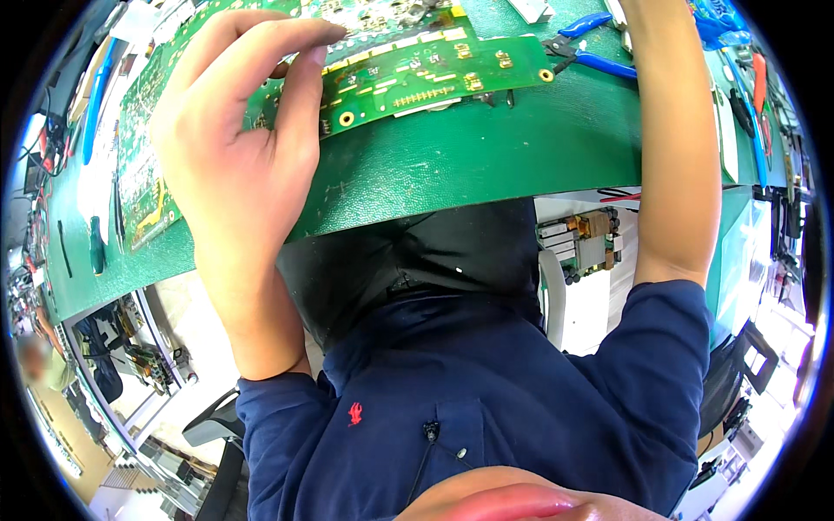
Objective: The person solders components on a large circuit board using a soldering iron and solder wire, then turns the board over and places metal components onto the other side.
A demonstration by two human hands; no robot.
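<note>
Over a green circuit board on the green work mat hangs my left hand. Its thumb and forefinger are closed tip to tip at the board's upper left part; whatever lies between them, if anything, is hidden. Gold pads, small parts and corner holes show on the board. Another green circuit board lies beside and partly behind this hand. My right forearm reaches up past the top edge, so the right hand is out of the picture. Close to that arm lie pliers with blue handles.
The mat's front edge runs just ahead of my lap. On the left lie a blue stick-like tool and a green-handled screwdriver. Tools, one with a red handle, lie at right. Below the table stands a stack of electronic parts.
</note>
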